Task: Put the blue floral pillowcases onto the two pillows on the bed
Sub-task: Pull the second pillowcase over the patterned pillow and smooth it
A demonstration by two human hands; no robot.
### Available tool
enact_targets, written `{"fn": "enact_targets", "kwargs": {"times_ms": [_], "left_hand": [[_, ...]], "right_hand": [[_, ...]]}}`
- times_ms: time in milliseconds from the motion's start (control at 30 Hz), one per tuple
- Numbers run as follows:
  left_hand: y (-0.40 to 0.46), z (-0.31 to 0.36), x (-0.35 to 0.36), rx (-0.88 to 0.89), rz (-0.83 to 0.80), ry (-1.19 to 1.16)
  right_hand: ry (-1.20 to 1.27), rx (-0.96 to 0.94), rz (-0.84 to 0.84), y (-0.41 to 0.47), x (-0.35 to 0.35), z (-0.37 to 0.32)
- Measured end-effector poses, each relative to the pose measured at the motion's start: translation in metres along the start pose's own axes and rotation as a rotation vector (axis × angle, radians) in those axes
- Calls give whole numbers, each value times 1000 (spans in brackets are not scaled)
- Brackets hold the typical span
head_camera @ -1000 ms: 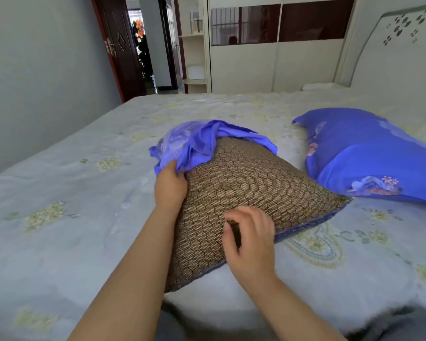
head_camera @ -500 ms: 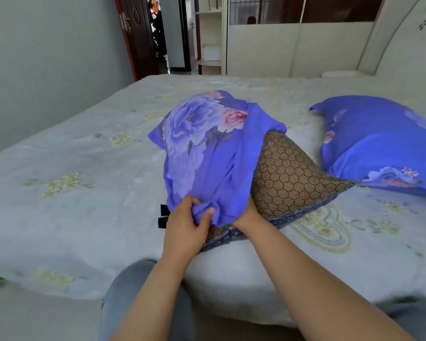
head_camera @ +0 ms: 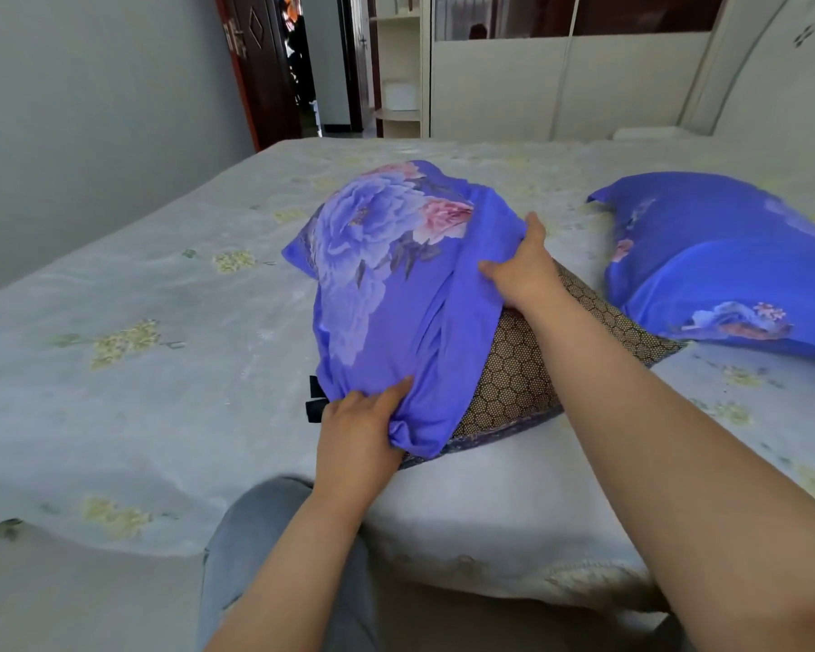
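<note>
A brown honeycomb-patterned pillow [head_camera: 514,369] lies near the front edge of the bed [head_camera: 137,392]. A blue floral pillowcase [head_camera: 387,284] covers its far and left part; the near right part stays bare. My left hand [head_camera: 363,430] grips the bunched lower hem of the pillowcase at the pillow's near corner. My right hand [head_camera: 523,270] grips the pillowcase's right edge higher up, fingers hidden under the cloth. A second pillow [head_camera: 716,270], fully inside a blue floral case, lies to the right.
The bed carries a pale sheet with yellow flower prints. A headboard [head_camera: 772,77] rises at the right, a wardrobe [head_camera: 537,87] stands behind the bed, and an open doorway [head_camera: 311,63] sits at the back left. My knee in grey trousers [head_camera: 264,534] touches the bed's front edge.
The pillowcase went from bunched at the pillow's far end to drawn down over most of it. My right hand moved from the near edge up to the case's right side.
</note>
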State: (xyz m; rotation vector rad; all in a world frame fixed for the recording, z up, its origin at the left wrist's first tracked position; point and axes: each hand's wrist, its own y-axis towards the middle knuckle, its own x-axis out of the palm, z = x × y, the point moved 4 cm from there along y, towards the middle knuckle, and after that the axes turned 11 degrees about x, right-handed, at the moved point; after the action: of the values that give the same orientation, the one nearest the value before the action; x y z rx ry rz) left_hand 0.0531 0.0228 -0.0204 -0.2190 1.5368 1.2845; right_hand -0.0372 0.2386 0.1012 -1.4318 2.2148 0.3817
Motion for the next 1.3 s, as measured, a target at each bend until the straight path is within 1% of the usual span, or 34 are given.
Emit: {"fn": "enact_targets", "kwargs": {"times_ms": [33,100,167,233,367,400,433,467,533,600,633,667,733,767,800,867,933,1000,1033,1067,1133,1200,1267,1300], "left_hand": [[3,5,-1,1,2,14],[13,15,-1,-26,13,34],[27,24,1,-62,3,87],[43,35,3,-84,-7,132],[68,36,7,-151,-33,102],[69,27,7,-179,-41,87],[73,21,9,-200,-50,65],[74,14,9,-223,-55,41],[74,3,8,-270,-73,-19],[72,1,7,-274,-122,4],[72,3,5,-229,-142,59],[74,10,4,-141,-154,117],[79,28,4,93,-185,178],[81,37,4,189,-203,175],[83,45,4,245,-223,157],[88,52,0,274,-262,134],[93,53,-2,271,-364,178],[97,57,-1,219,-543,205],[97,62,-1,179,-600,197],[96,69,0,150,-617,205],[98,85,1,119,-545,269],[102,99,6,116,-394,302],[106,111,19,166,-221,253],[109,117,26,201,-168,221]], "right_hand": [[33,-49,-2,-4,0,-1],[165,-211,10,-21,2,-4],[274,-352,64,-44,-1,6],[352,-405,198,-65,-17,25],[529,-378,563,-97,-63,74],[514,-379,596,-106,-64,86],[461,-369,597,-113,-62,99],[391,-325,548,-117,-52,110],[229,-158,358,-120,-26,128],[88,-47,167,-117,-6,140],[74,-30,112,-114,-4,141],[80,-27,90,-110,-5,141],[112,-27,68,-97,-11,142],[143,-46,70,-94,-13,141],[195,-76,97,-92,-15,139],[368,-157,219,-95,-23,136],[515,-187,375,-93,-35,137],[525,-116,483,-77,-50,144],[478,-79,501,-66,-56,146],[409,-48,496,-55,-61,148],[322,30,468,-35,-69,154],[318,88,472,-17,-81,158],[296,27,522,-6,-92,154],[286,-39,557,-4,-95,147]]}}
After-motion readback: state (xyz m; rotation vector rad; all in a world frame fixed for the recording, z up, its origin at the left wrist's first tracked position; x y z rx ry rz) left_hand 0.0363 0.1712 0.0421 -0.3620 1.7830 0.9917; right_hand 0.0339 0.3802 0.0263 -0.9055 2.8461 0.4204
